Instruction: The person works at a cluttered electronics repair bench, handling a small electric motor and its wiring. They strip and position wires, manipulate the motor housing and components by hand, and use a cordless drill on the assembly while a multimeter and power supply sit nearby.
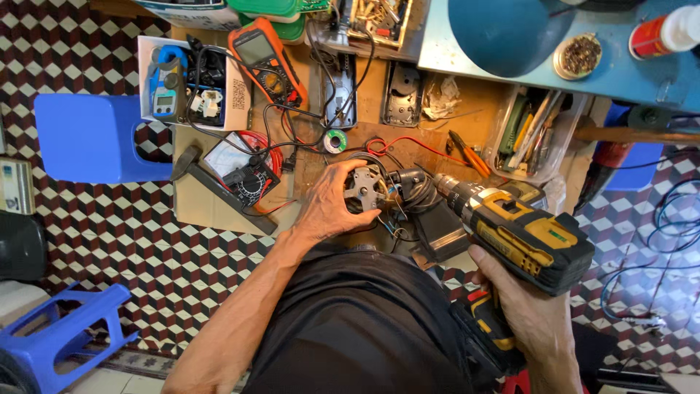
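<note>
The left hand (332, 204) has its fingers wrapped around a small motor (364, 188) with a grey metal face, holding it on the wooden worktop (379, 95). The right hand (529, 306) grips the handle of a yellow and black drill (521, 233), whose nose points at the motor. A multimeter (244, 175) lies just left.

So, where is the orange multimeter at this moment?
The orange multimeter lies at the top of the head view, left of centre, on the wooden board, just right of the white box.
</note>
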### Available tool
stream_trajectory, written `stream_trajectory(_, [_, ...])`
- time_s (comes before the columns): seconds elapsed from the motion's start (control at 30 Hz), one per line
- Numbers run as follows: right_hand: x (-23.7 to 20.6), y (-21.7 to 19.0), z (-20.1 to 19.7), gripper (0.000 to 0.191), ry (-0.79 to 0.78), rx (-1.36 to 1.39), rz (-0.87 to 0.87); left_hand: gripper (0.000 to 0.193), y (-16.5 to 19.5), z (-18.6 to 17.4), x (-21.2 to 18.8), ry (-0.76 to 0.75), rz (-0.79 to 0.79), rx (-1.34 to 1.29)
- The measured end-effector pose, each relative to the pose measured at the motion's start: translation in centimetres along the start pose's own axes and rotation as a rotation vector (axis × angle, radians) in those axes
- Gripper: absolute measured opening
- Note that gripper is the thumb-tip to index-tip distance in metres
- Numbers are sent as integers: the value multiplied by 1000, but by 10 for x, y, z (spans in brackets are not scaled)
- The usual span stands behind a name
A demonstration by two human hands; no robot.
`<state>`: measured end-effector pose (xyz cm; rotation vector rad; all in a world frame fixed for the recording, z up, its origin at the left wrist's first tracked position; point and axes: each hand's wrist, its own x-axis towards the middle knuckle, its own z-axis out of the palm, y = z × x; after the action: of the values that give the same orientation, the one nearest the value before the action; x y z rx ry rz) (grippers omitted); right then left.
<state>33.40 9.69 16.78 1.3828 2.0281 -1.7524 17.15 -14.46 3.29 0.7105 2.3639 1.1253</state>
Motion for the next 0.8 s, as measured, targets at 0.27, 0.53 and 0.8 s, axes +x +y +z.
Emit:
stream_trajectory(0.27, [-14, 37, -16, 19, 42, 150, 13, 85, -8, 8, 2, -40, 13, -10])
stream_trajectory(0.53, [-31, 58, -25, 23, 13, 314, -66, 87, 0, 7, 5, -78, -70, -22])
stream_trajectory(0.8, [-45, 74, -30, 23, -9, 377, -59, 90, 7, 4, 4, -176, -130, -39])
